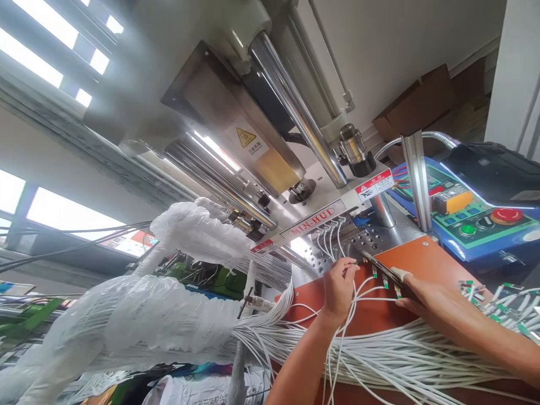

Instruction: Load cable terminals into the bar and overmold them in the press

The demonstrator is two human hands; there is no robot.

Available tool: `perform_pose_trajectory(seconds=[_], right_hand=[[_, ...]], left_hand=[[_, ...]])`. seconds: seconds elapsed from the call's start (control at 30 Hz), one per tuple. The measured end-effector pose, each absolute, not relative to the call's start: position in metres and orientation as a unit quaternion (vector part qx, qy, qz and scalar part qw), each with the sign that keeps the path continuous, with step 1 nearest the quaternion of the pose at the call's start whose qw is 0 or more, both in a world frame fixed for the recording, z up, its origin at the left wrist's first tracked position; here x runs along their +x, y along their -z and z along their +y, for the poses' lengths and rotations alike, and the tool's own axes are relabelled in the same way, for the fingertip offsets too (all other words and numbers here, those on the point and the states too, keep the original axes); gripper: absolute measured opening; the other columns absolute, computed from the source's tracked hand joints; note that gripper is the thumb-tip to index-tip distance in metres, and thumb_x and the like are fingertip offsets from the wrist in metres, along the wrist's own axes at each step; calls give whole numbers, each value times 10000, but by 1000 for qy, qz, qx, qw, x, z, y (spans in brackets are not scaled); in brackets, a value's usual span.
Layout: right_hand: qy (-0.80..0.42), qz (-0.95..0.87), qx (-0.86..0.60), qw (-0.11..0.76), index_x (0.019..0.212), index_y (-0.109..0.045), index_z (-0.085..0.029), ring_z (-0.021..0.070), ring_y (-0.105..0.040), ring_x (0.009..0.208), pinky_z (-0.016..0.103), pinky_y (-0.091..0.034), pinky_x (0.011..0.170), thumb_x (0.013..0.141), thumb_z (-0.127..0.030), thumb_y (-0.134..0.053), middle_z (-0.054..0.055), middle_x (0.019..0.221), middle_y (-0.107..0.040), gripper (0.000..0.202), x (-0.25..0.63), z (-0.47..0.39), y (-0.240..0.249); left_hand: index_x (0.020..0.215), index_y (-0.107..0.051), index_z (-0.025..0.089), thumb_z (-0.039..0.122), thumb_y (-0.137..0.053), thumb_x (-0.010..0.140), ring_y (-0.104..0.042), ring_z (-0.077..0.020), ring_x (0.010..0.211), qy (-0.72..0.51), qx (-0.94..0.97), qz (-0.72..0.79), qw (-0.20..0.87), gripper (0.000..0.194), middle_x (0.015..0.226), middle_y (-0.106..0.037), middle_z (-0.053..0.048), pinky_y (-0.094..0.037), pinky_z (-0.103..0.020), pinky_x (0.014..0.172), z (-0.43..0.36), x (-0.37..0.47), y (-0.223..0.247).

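Note:
My right hand [430,295] grips a narrow dark metal bar [382,266] held at a slant above the orange-brown board [430,260]. Several white cables end along the bar's near side in small green circuit boards [385,284]. Something pale covers a fingertip of this hand. Beside the bar's far end, my left hand [338,288] is closed in a pinch on a cable end, whose green tip just shows at the fingers. Below both hands runs a thick bundle of white cables [379,351] across the board.
A MIN-HUI press [313,220] stands ahead, with several cables in its lower tooling [329,228]. The blue control box [485,216] with its red button is at right. Loose cable ends [502,304] lie far right; plastic-wrapped cables [139,320] hang at left.

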State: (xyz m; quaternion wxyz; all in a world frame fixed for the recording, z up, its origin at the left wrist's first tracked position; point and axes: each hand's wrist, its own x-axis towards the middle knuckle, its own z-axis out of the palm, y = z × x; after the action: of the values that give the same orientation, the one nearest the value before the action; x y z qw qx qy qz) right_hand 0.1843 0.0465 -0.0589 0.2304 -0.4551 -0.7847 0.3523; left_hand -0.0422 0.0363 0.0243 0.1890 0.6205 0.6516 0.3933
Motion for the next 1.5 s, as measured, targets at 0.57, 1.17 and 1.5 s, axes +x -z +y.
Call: perform_pose_trajectory(seconds=[0.57, 1.17, 1.5], right_hand=[[-385, -773, -454, 217, 1353, -524, -320, 290, -736, 875, 333, -499, 707, 937, -483, -498, 42, 969, -768, 448, 190, 51, 53], [-365, -789, -454, 197, 1357, -513, -303, 256, -714, 753, 306, -438, 628, 952, -468, -476, 17, 849, -738, 439, 192, 50, 47], [-373, -784, -462, 184, 1134, -566, -288, 268, -716, 845, 322, -464, 672, 937, -471, -493, 26, 913, -743, 278, 191, 50, 49]], left_hand=[[844, -705, 169, 185, -755, 826, -659, -133, 757, -369, 646, 595, 305, 56, 819, -718, -2, -509, -220, 762, 58, -53, 9], [816, -727, 185, 163, -708, 886, -671, -152, 801, -342, 682, 590, 265, 75, 826, -732, -12, -516, -247, 822, 63, -55, 10], [806, -708, 189, 137, -692, 875, -672, -129, 704, -347, 650, 601, 309, 88, 755, -711, 22, -544, -226, 740, 65, -52, 11]])
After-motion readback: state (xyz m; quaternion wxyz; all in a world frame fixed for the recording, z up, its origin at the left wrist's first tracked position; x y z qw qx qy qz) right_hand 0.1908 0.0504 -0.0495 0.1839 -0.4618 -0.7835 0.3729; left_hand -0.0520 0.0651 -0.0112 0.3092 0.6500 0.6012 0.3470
